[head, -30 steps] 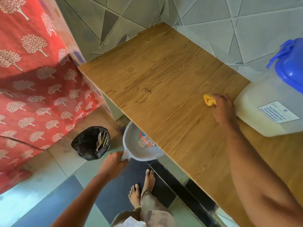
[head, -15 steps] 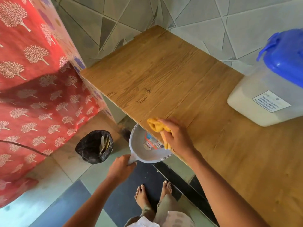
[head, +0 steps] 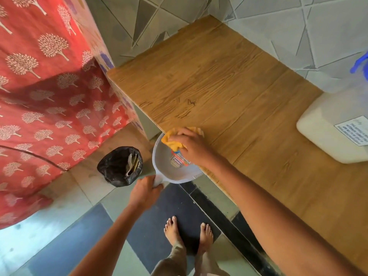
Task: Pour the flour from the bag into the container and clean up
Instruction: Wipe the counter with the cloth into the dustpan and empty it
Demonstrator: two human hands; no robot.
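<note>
My right hand (head: 192, 148) grips a yellow cloth (head: 172, 142) at the near edge of the wooden counter (head: 219, 86), over a grey dustpan (head: 169, 172). My left hand (head: 146, 191) holds the dustpan by its handle, just below the counter edge. A label sticker shows inside the pan. At the right stands the translucent flour container (head: 330, 134), filled with white flour, with a blue lid (head: 361, 64) mostly out of frame. No flour bag is visible.
A small bin with a black liner (head: 119, 166) holding crumpled paper stands on the floor left of the dustpan. A red tree-patterned cloth (head: 43, 96) hangs at left. My bare feet (head: 187, 232) are on the tiled floor. A tiled wall backs the counter.
My right hand swept the cloth from beside the container across the counter to its near edge over the dustpan. My left hand has kept the dustpan under the edge.
</note>
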